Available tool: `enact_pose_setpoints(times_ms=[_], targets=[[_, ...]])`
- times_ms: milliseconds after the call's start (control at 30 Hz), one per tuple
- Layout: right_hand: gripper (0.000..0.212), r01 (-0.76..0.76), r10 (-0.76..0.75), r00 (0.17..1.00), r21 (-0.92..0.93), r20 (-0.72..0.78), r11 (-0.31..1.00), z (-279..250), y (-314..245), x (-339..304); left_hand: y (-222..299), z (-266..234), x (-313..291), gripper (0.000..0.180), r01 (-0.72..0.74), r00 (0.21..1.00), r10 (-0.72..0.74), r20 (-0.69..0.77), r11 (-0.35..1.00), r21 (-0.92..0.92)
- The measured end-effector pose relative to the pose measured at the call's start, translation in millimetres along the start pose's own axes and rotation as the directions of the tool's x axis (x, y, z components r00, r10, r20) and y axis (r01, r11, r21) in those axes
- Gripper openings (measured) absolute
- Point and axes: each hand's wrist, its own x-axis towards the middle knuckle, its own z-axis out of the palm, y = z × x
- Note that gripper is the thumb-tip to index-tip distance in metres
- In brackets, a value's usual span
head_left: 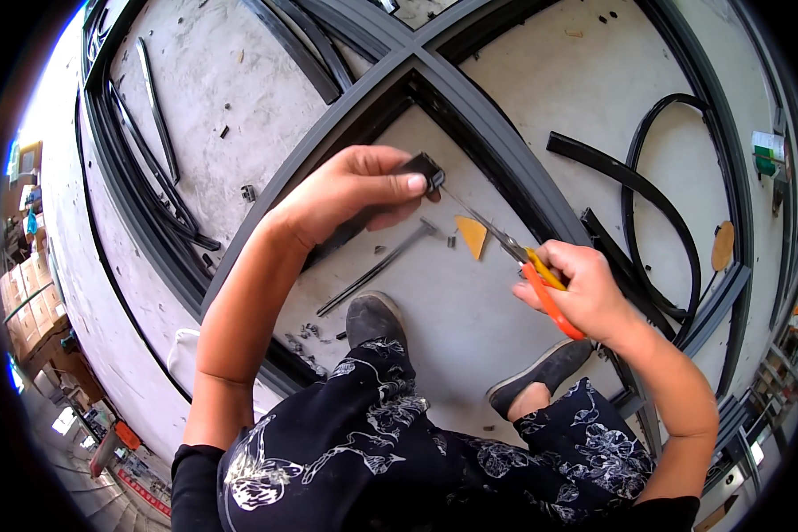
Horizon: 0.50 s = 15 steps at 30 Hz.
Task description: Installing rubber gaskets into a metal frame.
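My left hand (363, 188) is closed around a black rubber strip (429, 168), thumb on top. Its cut end juts past the fingertips, and the rest trails down beside the forearm. Opposite it, my right hand (583, 288) grips scissors (550, 303) with orange and yellow handles. Their thin blades point up and left, with the tips at or very near the strip's end; I cannot tell whether they touch it. Beneath the hands, a yellow triangular piece (472, 237) and a narrow dark strip with a T-shaped end (377, 266) lie on the floor.
A large dark grey frame (470, 84) with crossing bars lies around my feet. Black strips curl inside its right bay (634, 168), and more lie along the left side (146, 191). Black scraps (306, 346) litter the floor near my left shoe (375, 319). Boxes (31, 297) stand far left.
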Motion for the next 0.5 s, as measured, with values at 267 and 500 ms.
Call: enact_pose_setpoints(times_ms=[267, 500], targets=[[0.041, -0.152, 0.185, 0.951, -0.147, 0.246, 0.977, -75, -19, -32, 1, 16, -18, 0.026, 0.139, 0.976, -0.151, 0.16, 0.987, 0.082], [0.047, 0.074, 0.032, 0.928, -0.267, 0.371, 0.961, -81, -34, -19, 2, 32, -32, 0.027, 0.189, 0.957, -0.217, 0.195, 0.97, 0.154]])
